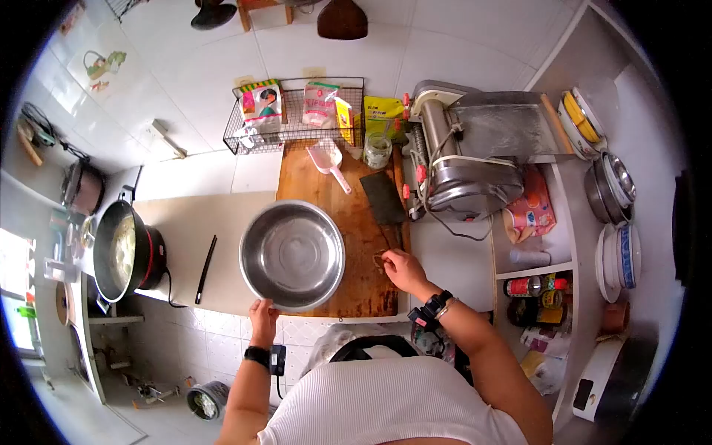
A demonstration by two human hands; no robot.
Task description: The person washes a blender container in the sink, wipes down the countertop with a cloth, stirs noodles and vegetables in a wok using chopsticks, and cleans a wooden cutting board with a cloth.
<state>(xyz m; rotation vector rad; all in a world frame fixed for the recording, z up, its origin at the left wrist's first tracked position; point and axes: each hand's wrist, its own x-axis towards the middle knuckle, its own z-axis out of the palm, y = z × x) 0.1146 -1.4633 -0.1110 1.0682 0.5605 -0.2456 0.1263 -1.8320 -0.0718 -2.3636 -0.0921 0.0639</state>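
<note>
A wide stainless steel bowl (292,254) stands on the left part of the wooden cutting board (363,289); its inside looks bare. My left hand (263,322) is closed on the bowl's near rim. To the right, a cleaver (382,197) with a dark blade lies flat, its handle pointing toward me. My right hand (404,271) is by the handle's end, fingers curled together beside a small brownish thing on the board. What those fingers hold is too small to make out. A white scoop (328,163) lies at the board's back, near a glass jar (377,150).
A black pan (115,252) with pale contents stands on a cooker at the left. Black chopsticks (206,268) lie on the counter. A wire basket (293,115) holds several packets. At the right stand a metal roller machine (475,182) and shelves with bottles and bowls.
</note>
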